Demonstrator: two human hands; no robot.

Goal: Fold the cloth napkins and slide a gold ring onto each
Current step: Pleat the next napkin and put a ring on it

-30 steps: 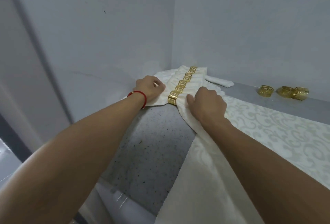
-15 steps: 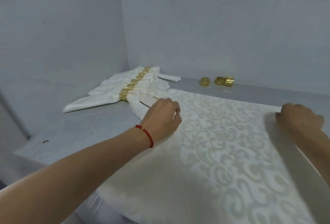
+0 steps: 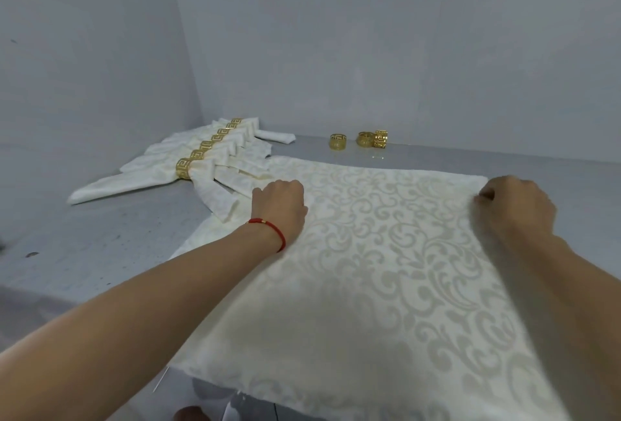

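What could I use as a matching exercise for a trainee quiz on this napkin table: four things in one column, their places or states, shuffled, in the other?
Things:
1. flat napkin
2. ringed napkins
3. loose gold rings
4. red bracelet

Places or states:
A. on the left wrist
B. by the back wall, empty
C. spread out, held at its far edge
D. stacked at the far left

Pairs: 1-C, 2-D, 3-B, 4-A

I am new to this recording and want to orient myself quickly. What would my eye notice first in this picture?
The large cream damask napkin spread flat over the grey counter, with the left hand and the right hand at its far corners. At the back left lies a row of folded napkins in gold rings; three loose gold rings stand by the wall.
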